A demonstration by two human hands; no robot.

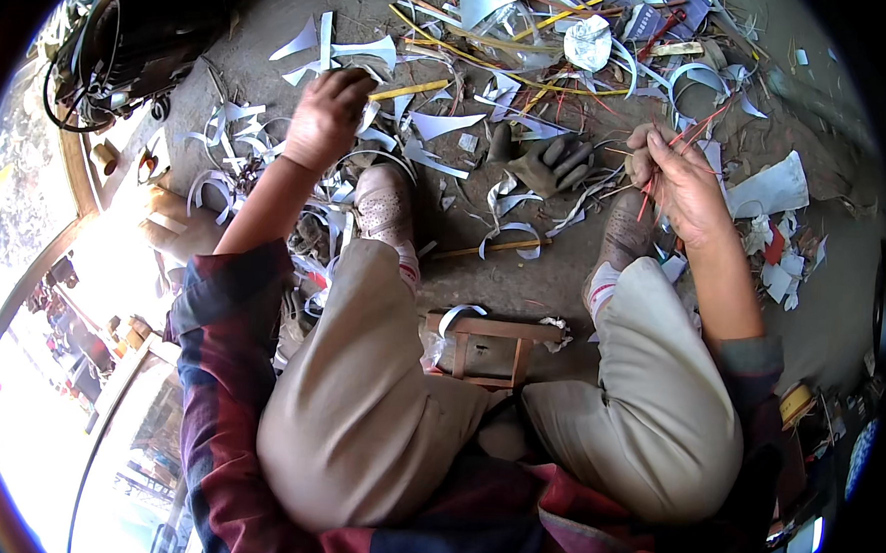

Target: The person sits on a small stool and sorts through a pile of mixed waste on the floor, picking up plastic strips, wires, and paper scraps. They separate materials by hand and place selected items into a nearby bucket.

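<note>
A bunch of thin red strands, wire or plastic, is pinched in my right hand, with ends sticking out both ways. That hand is above my right shoe. My left hand is held out over the scraps past my left shoe. Its fingers curl downward, and their tips are hidden, so I cannot tell whether they hold anything. A yellow strip and cut white pieces lie close to those fingers. Between the hands, a dark, dirty work glove rests on the floor.
White offcuts, yellow strips and a crumpled white piece litter the floor. A small wooden stool frame is between my legs. Paper scraps lie at right. A dark machine or case with cables stands upper left.
</note>
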